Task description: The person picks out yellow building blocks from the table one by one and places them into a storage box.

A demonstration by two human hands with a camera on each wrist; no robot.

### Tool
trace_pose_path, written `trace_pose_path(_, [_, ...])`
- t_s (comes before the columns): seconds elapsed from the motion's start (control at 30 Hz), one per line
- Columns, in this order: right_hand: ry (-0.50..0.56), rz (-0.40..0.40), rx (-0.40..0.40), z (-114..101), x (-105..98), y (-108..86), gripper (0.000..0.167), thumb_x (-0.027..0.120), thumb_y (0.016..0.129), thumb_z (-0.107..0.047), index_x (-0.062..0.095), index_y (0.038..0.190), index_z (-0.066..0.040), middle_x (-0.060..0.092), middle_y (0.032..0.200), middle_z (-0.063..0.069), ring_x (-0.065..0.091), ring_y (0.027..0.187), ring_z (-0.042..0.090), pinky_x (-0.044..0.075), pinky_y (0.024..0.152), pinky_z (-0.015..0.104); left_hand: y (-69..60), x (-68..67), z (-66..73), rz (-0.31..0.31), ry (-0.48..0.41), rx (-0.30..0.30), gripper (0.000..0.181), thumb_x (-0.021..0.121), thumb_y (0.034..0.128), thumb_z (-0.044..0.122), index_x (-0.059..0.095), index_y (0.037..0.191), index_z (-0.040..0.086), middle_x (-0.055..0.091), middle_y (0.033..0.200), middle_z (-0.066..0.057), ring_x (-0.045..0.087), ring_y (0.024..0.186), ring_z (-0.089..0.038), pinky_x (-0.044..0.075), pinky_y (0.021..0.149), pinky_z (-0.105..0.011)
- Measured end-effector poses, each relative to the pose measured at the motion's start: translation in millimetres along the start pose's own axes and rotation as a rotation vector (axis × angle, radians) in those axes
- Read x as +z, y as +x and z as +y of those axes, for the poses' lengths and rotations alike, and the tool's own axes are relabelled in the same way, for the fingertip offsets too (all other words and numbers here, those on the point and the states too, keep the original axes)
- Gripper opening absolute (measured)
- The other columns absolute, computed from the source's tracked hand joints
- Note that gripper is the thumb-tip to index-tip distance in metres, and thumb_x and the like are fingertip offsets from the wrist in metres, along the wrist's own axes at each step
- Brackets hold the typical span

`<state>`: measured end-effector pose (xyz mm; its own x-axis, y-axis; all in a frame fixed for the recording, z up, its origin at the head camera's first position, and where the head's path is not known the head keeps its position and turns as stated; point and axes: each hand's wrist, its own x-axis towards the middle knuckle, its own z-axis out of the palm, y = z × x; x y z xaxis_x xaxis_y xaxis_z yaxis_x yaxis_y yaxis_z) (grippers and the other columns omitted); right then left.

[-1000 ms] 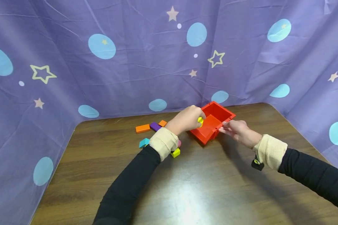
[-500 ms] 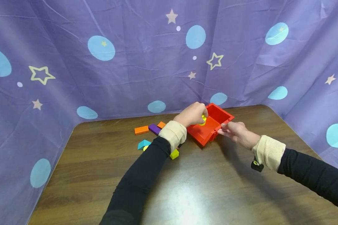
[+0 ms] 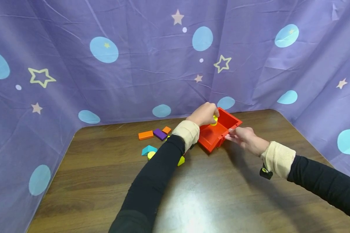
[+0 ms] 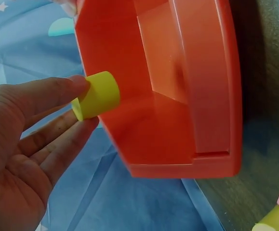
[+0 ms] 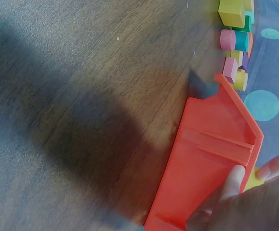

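My left hand pinches a yellow cylinder block between thumb and fingertips. It holds the block at the mouth of a red plastic bin, just over the inside in the head view. The bin is tilted, its open side towards the left hand, and its inner floor shows bare red in the left wrist view. On the near right side, my right hand grips the bin's rim, thumb above and fingers beneath. One of its digits lies against the outer wall in the right wrist view.
Left of the bin lie an orange block, a purple block, a teal triangular block and another yellow cylinder. The left sleeve partly covers more blocks, including a pink cylinder. A purple curtain hangs behind the wooden table.
My left hand has moved right and slightly away from me, carrying the yellow cylinder further over the bin. The right hand and bin stay almost in place.
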<state>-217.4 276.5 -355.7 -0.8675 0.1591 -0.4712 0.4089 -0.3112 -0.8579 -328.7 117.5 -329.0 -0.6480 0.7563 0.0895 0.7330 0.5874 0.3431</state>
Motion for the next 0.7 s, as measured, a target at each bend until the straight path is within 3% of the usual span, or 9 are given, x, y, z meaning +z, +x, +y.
trace_pose_path(0.17, [-0.017,0.014,-0.009,0.6,0.6,1.4,0.043,0.045,0.098,0.012,0.040,0.140,0.015,0.058,0.091,0.009,0.069,0.070,0.014,0.059,0.081,0.029,9.9,4.6,-1.0,0.015,-0.003,-0.006,0.027,0.078,0.0868,0.007,0.079,0.114,0.007,0.075,0.110,-0.002,0.064,0.100,-0.016,0.048,0.088,-0.022])
trace_pose_path(0.5, [-0.004,0.002,-0.013,2.0,-1.4,0.7,0.012,0.043,0.100,0.012,0.053,0.104,0.006,0.059,0.079,0.006,0.067,0.068,0.013,0.059,0.077,0.026,25.3,13.4,-4.2,0.085,0.020,-0.019,0.025,0.078,0.0887,0.010,0.079,0.114,0.010,0.075,0.109,-0.001,0.063,0.093,-0.014,0.048,0.083,-0.020])
trace_pose_path(0.7, [-0.011,0.003,-0.016,1.7,0.0,-0.6,0.016,0.043,0.099,0.011,0.052,0.112,0.008,0.060,0.080,0.006,0.067,0.069,0.013,0.059,0.077,0.026,29.4,15.5,-6.6,0.082,-0.006,-0.043,0.028,0.079,0.0881,0.011,0.079,0.116,0.011,0.076,0.112,-0.001,0.063,0.095,-0.012,0.047,0.083,-0.019])
